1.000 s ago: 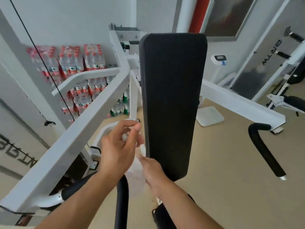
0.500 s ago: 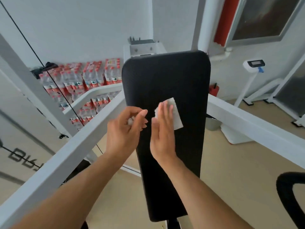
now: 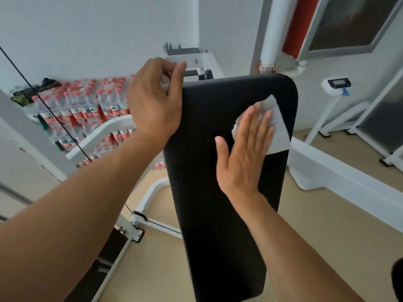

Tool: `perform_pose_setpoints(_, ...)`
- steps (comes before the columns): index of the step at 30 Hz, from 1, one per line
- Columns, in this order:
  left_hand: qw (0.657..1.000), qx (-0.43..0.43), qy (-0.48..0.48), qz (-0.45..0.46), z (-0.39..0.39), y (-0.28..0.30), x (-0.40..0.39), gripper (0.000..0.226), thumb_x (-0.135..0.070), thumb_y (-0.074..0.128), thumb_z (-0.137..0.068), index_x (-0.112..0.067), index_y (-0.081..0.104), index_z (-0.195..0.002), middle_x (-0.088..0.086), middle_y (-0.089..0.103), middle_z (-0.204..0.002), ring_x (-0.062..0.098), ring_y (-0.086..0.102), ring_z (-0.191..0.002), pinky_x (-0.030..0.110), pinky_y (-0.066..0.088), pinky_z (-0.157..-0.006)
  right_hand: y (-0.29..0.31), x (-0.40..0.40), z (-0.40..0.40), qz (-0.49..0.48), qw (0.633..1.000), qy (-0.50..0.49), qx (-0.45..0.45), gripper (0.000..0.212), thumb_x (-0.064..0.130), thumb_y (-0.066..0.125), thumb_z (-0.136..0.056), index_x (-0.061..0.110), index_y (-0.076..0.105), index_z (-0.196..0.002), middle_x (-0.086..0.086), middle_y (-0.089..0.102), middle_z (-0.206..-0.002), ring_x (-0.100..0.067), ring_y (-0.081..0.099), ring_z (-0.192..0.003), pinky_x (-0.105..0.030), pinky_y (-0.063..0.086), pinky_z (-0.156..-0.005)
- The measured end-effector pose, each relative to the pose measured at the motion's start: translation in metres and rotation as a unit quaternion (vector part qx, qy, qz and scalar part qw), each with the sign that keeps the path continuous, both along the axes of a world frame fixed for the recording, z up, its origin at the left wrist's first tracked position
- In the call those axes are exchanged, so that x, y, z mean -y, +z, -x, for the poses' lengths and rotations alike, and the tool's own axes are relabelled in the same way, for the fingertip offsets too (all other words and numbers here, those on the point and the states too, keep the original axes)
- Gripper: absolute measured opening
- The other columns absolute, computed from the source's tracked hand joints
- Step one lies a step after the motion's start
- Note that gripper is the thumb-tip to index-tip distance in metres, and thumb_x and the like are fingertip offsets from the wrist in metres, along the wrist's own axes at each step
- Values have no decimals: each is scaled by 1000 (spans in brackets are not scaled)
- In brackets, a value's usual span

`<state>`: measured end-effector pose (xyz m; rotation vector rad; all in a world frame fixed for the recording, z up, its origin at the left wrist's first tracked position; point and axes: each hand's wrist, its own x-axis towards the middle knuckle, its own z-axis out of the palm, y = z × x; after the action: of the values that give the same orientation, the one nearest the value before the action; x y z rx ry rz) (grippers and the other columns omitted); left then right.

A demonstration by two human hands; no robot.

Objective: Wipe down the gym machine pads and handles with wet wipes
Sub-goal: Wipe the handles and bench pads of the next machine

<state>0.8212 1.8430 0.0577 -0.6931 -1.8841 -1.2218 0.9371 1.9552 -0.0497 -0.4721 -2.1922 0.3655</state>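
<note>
The left hand [image 3: 154,101] curls at the upper left corner of the black back pad [image 3: 218,192], fingers pinching a crumpled white scrap, mostly hidden. The smooth, round-cornered pad runs off the bottom edge. The right hand [image 3: 244,153], fingers straight, presses a flat white wet wipe [image 3: 278,127] against its upper right.

1 black back pad [image 3: 220,192] is counted at centre, and everything else is placed from it. 2 hands are seen on it: the left hand [image 3: 154,101] at its top left corner, the right hand [image 3: 244,149] on its upper right face. 1 white wipe [image 3: 277,125] is counted under the right fingers; 1 small white wad is glimpsed in the left. Left of the pad, stacked water bottle packs [image 3: 87,101] are too many to be counted. 1 weighing scale [image 3: 337,86] is noted right of the pad.
</note>
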Motion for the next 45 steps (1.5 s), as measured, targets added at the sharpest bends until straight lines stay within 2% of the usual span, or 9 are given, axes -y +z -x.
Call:
perform_pose_setpoints(4, 999, -27, -34, -24, 9, -7, 2, 31, -30, 61, -100, -5, 64, -82, -8, 55, -79, -1, 47, -73, 6, 32, -67, -32, 51, 1, -87, 977, 195, -11, 61, 40, 20, -110, 18, -6, -161, -9, 14, -168, -28, 13, -158, -47, 12, -128)
perform_pose_setpoints(7, 997, -28, -56, -44, 12, -8, 2, 31, -28, 61, -100, -3, 62, -80, -6, 54, -76, -1, 43, -67, 10, 32, -66, -31, 26, -1, 3, 970, 194, -144, 57, 19, 39, -110, 17, 11, -160, -16, 42, -157, -29, 37, -150, -49, 32, -122)
perform_pose_setpoints(13, 992, 21, -94, -76, 14, -12, 2, 35, -26, 51, -104, -1, 59, -82, 2, 57, -72, 5, 49, -66, 16, 35, -64, 32, -10, 18, 10, 998, -11, -68, 57, 27, 27, -112, 4, 11, -161, -18, 9, -170, -29, -1, -158, -49, 5, -129)
perform_pose_setpoints(20, 990, 61, -125, -39, 16, -7, 7, 44, -25, 30, -109, -10, 60, -80, -16, 51, -71, -3, 49, -67, 13, 33, -66, -37, 55, 0, -221, 965, 106, 98, 60, 37, 16, -112, 14, -7, -162, -5, -8, -170, -24, -7, -158, -42, -5, -128)
perform_pose_setpoints(28, 994, 53, -90, -44, 12, -11, 4, 41, -26, 30, -107, -11, 57, -80, -13, 46, -75, -3, 46, -70, 11, 31, -68, 35, -36, 6, 46, 997, -52, -46, 60, 36, 18, -112, 9, 0, -162, -13, -2, -171, -31, -6, -158, -52, 1, -128)
perform_pose_setpoints(31, 993, 51, -93, -52, 13, -13, 4, 41, -23, 30, -108, -9, 58, -80, -7, 50, -76, 3, 44, -70, 15, 31, -68, 52, 10, 30, -43, 999, 10, -22, 59, 35, 18, -111, 8, 2, -162, -12, 0, -171, -32, -3, -158, -47, -2, -129)
perform_pose_setpoints(37, 990, 89, -86, -63, 19, -15, 4, 40, -23, 30, -109, -13, 56, -80, -3, 55, -77, 0, 47, -71, 16, 34, -69, -65, 54, -13, -199, 967, 121, 105, 60, 36, 23, -112, 15, 0, -163, -5, 0, -172, -26, -2, -159, -43, 0, -129)
perform_pose_setpoints(41, 992, 87, -76, -53, 20, -16, 3, 40, -25, 29, -109, -13, 55, -81, -10, 51, -75, -1, 47, -71, 13, 33, -69, -80, 3, -38, -119, 989, 34, 87, 61, 38, 19, -112, 18, -8, -163, -2, -11, -171, -26, -5, -158, -45, 1, -129)
perform_pose_setpoints(45, 991, 93, -71, -63, 19, -18, 1, 38, -25, 28, -109, -16, 53, -81, -8, 52, -77, 0, 47, -72, 12, 34, -70, 5, -34, -2, 60, 992, -87, -66, 61, 33, 24, -112, 3, 5, -161, -19, 3, -170, -35, 0, -158, -52, 5, -128)
